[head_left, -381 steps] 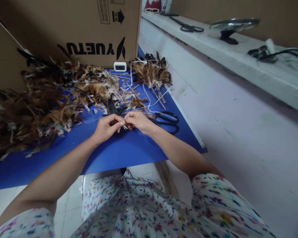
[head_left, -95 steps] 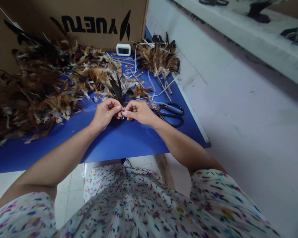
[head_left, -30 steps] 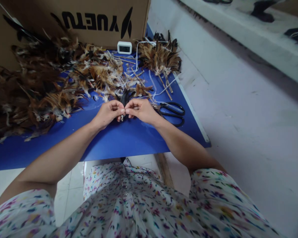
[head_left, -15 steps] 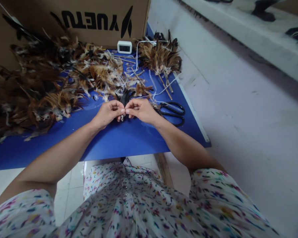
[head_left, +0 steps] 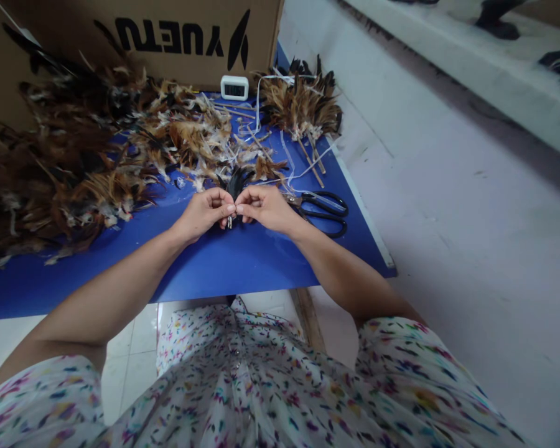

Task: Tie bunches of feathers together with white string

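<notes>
A small bunch of dark feathers (head_left: 236,182) stands between my two hands, its pale quill ends poking out below the fingers. My left hand (head_left: 208,211) pinches the bunch at its base with thumb and forefinger. My right hand (head_left: 264,208) pinches the same spot from the other side, the thumb tips meeting. Whether a tie runs round the quills is hidden by the fingers. Just right of my right hand lie black-handled scissors (head_left: 324,211), their blades partly covered by that hand.
Loose brown feathers (head_left: 186,137) heap across the left and middle of the blue table (head_left: 186,274). Feather bundles on sticks (head_left: 303,102) lie at the back right beside white ribbon (head_left: 284,155). A small digital clock (head_left: 234,88) stands before a cardboard box (head_left: 177,37). A wall (head_left: 429,174) borders the right.
</notes>
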Motion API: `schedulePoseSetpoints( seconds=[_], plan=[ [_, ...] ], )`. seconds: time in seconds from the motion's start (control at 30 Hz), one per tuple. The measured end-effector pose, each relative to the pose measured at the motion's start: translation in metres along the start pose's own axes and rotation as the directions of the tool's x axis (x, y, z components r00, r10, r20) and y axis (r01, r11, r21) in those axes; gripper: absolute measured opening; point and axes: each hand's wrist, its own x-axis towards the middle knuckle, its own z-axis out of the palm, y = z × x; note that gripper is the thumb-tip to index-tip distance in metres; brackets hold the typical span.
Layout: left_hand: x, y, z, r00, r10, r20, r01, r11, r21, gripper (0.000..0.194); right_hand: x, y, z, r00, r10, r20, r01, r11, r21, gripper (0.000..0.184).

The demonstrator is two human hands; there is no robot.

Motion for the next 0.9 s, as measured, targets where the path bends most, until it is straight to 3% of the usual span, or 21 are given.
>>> schedulePoseSetpoints(
  seconds=[0.47, 0.9],
  plan=[
    [-0.0002, 0.0000, -0.0003, 1.000, 0.002, 0.016, -0.002, 1.000, 0.011, 0.048, -0.0007, 0.0010, 0.0004, 1.000, -0.007, -0.002, 0.007, 1.000, -0.024, 0.024],
    [-0.0005, 0.0006, -0.0005, 1.000, -0.009, 0.022, 0.008, 1.000, 0.021, 0.048, -0.0011, 0.0008, 0.0002, 1.000, -0.015, 0.002, 0.015, 0.996, -0.083, 0.012]
  ],
)
